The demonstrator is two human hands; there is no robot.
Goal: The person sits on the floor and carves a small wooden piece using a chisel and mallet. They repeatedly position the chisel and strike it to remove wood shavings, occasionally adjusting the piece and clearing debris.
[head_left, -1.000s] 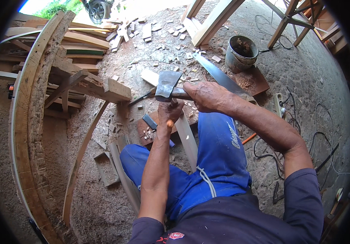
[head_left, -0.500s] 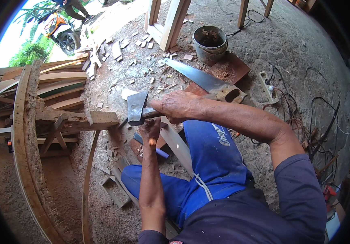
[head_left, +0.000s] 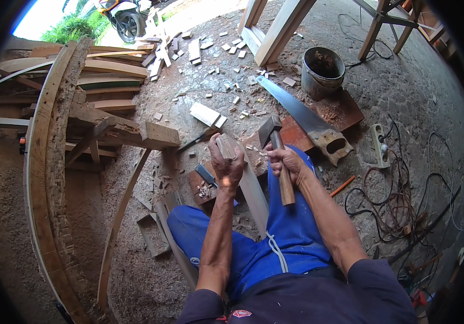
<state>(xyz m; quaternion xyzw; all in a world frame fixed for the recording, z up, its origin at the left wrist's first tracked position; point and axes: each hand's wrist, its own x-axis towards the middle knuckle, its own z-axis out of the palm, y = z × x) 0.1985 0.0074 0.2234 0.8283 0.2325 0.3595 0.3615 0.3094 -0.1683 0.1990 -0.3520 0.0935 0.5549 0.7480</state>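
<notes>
My left hand (head_left: pixel 226 164) is closed around the upper end of a wooden board (head_left: pixel 253 189), which slants down between my legs. To its right, my right hand (head_left: pixel 288 163) grips a hatchet (head_left: pixel 281 171) by its wooden handle, the metal head uppermost and apart from the board. A small pale sliver (head_left: pixel 263 154) shows at the right fingertips; whether it is pinched there I cannot tell. Left of the board, a flat dark blade-like tool (head_left: pixel 206 174) lies on a reddish-brown slab among chips.
A handsaw (head_left: pixel 307 116) lies beyond my right hand, near a bucket (head_left: pixel 322 73). Cables (head_left: pixel 388 194) and a power strip (head_left: pixel 380 146) are at right. Curved planks and a heavy timber (head_left: pixel 159 135) stand at left. Wood offcuts (head_left: pixel 205 114) litter the floor.
My right hand has drawn the hatchet back to the right, away from the left hand, and the hatchet has turned more upright. The view has shifted, bringing the board's end into sight.
</notes>
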